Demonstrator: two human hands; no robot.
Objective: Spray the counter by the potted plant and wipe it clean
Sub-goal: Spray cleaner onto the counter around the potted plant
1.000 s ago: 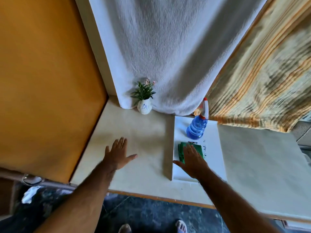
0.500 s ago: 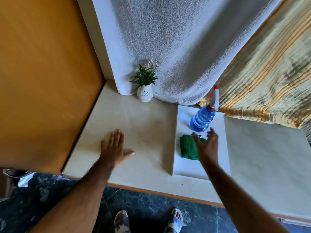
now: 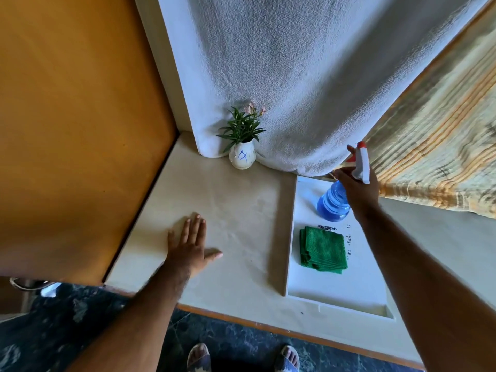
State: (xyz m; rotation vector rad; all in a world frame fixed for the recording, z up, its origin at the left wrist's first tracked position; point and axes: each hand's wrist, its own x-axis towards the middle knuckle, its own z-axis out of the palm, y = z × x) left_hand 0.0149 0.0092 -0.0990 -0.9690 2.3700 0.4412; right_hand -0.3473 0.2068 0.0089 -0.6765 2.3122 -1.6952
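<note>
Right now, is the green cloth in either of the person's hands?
No. The green cloth lies folded on the white tray, while the right hand is at the spray bottle and the left hand rests flat on the counter.

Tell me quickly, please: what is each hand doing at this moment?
Left hand: open, flat on the counter, holding nothing.
Right hand: at the neck of the spray bottle; whether it grips cannot be told.

The table (image 3: 236, 210) looks like smooth, matt pale stone. A green cloth (image 3: 323, 249) is nubbly terry. The spray bottle (image 3: 332, 204) is clear blue plastic; the plant's pot (image 3: 242, 157) is glossy white ceramic. A white towel (image 3: 308, 76) is rough.
</note>
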